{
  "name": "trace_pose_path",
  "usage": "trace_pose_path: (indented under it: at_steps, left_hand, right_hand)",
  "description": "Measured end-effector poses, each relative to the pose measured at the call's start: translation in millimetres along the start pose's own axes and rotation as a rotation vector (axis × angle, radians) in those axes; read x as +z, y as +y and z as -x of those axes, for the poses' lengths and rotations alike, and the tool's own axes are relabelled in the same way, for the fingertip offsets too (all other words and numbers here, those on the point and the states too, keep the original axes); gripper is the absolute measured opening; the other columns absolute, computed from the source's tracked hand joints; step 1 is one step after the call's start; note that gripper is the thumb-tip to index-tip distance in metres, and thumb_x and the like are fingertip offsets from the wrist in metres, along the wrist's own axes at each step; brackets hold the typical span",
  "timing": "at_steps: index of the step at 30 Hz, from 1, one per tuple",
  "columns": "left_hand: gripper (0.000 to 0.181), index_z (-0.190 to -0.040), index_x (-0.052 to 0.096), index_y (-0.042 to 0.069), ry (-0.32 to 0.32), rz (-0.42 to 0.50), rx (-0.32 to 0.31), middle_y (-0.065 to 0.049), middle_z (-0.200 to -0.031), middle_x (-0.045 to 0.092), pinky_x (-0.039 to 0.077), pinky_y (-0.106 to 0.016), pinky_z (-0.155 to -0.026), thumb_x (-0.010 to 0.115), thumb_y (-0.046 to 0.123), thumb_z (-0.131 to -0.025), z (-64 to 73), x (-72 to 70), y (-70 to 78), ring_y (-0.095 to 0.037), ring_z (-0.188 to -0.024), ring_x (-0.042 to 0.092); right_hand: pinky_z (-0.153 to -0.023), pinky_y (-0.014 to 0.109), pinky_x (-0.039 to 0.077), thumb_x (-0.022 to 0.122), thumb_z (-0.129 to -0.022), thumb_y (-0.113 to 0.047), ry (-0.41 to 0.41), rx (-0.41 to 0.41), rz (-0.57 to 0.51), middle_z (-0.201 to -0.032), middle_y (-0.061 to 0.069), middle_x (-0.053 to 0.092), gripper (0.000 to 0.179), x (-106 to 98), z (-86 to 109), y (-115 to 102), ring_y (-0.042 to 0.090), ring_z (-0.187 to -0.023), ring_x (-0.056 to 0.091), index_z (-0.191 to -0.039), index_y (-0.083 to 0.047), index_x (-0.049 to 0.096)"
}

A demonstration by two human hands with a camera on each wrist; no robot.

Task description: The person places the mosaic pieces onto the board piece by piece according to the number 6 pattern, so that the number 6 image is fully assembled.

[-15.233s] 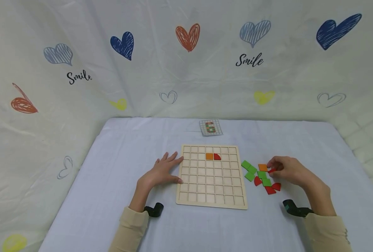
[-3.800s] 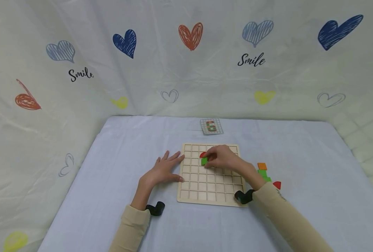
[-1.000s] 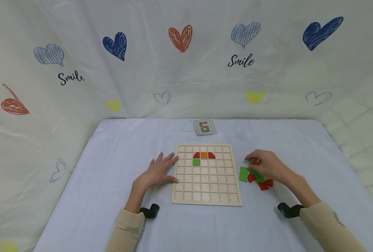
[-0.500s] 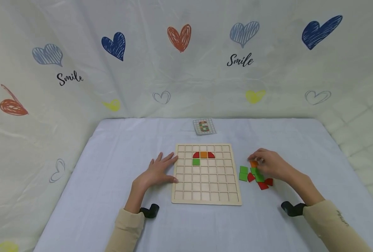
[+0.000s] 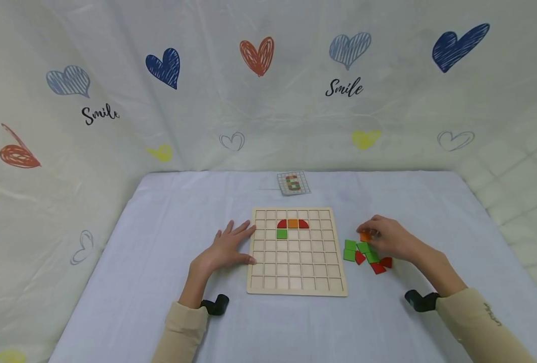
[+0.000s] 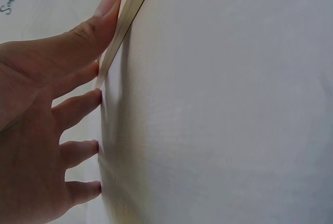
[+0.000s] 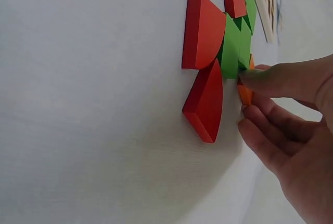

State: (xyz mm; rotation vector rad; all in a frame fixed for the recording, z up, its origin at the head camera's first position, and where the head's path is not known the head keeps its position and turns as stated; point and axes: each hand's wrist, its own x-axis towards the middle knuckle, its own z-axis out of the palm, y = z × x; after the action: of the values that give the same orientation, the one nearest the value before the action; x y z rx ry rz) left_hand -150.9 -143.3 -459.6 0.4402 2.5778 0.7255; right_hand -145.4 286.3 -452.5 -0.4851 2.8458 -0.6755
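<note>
My left hand (image 5: pixel 225 249) lies with fingers spread at the left edge of the wooden grid board (image 5: pixel 302 285); its thumb and a fingertip touch that edge. In the board's second row, an orange square tile (image 5: pixel 293 223) sits between two red quarter-round tiles, the left one (image 5: pixel 282 224) above a green square tile (image 5: pixel 282 234). To the right of the board, my right hand (image 5: pixel 393 239) pinches another orange tile (image 7: pixel 246 95) between thumb and fingers, at the back of the loose pile. Part of that tile is hidden behind the thumb.
Several loose green tiles (image 5: pixel 350 245) and red quarter-round tiles (image 7: pixel 205 31) lie close together beside the board's right edge. Behind the board is a small gridded card (image 5: pixel 294 183) with a coloured figure. A white cloth (image 5: pixel 159 222) covers the table.
Since the oldest frame, a red quarter-round and a green square have joined the board's tiles. My right hand has gone from the board back to the pile and taken hold of an orange tile.
</note>
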Motion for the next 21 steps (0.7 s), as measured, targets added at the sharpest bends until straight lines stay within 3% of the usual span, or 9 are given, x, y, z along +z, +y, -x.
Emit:
trace_pose_path:
  at_steps: [7,15,21]
  left_hand:
    - [0.091,-0.162,0.036,0.022,-0.006,0.001,-0.007,-0.001,-0.172,0.022,0.001,-0.066,-0.125,0.083,0.036,-0.086,0.0,0.7,-0.9,-0.039,-0.16,-0.002]
    - [0.09,-0.161,0.037,0.019,0.0,-0.002,0.0,-0.004,-0.172,0.024,0.002,-0.068,-0.124,0.084,0.036,-0.085,0.1,0.4,1.3,-0.042,-0.16,0.001]
    - [0.09,-0.161,0.038,0.019,0.002,-0.001,0.0,-0.004,-0.171,0.024,0.002,-0.069,-0.124,0.084,0.035,-0.085,0.4,0.1,1.2,-0.042,-0.16,0.001]
  right_hand:
    - [-0.083,0.045,0.06,0.075,-0.085,0.003,-0.019,0.039,0.007,-0.101,0.012,0.065,0.026,1.4,-1.2,0.2,0.026,-0.092,0.058,-0.11,0.002,0.072]
    - [-0.083,0.044,0.059,0.075,-0.085,0.004,-0.013,0.064,-0.015,-0.099,0.01,0.064,0.023,-0.8,-1.5,-0.6,0.025,-0.09,0.057,-0.106,0.001,0.065]
    - [-0.084,0.046,0.06,0.075,-0.086,0.005,0.013,0.002,-0.028,-0.098,0.007,0.068,0.023,-0.6,0.0,-1.6,0.023,-0.09,0.061,-0.108,0.0,0.069]
